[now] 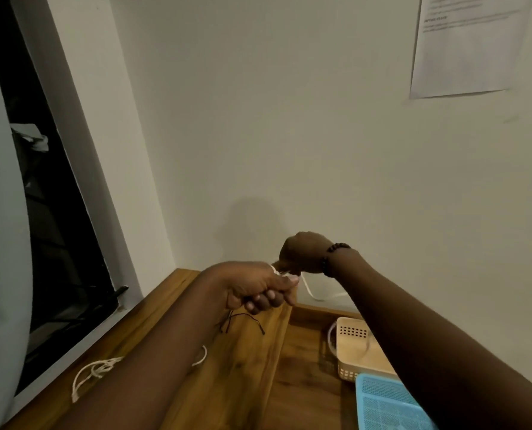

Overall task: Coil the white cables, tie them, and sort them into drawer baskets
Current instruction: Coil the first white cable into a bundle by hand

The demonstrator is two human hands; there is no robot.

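The left grip (258, 290) is clenched on a white cable (312, 290), fingers curled under, and black ties (243, 321) dangle from below the fist. The right grip (302, 252), at 1 o'clock and touching it, pinches the same cable where it leaves the left fist; a loop sags away toward 4 o'clock, in front of the wall. Both are raised above the counter (252, 367).

This looks like the coiling step, one cable being wound with the ties kept ready. How many turns are already held I cannot tell; the fist hides them.

Farther out, at 7 o'clock, a second cable (94, 373) lies loose on the counter, not yet coiled. At 4 o'clock, in the open drawer, sit a beige basket (351, 352) and, nearer the camera, a blue basket (382, 405).

Next, the hanging slack probably needs drawing into the coil, then a tie wrapped around it before it goes into a basket.
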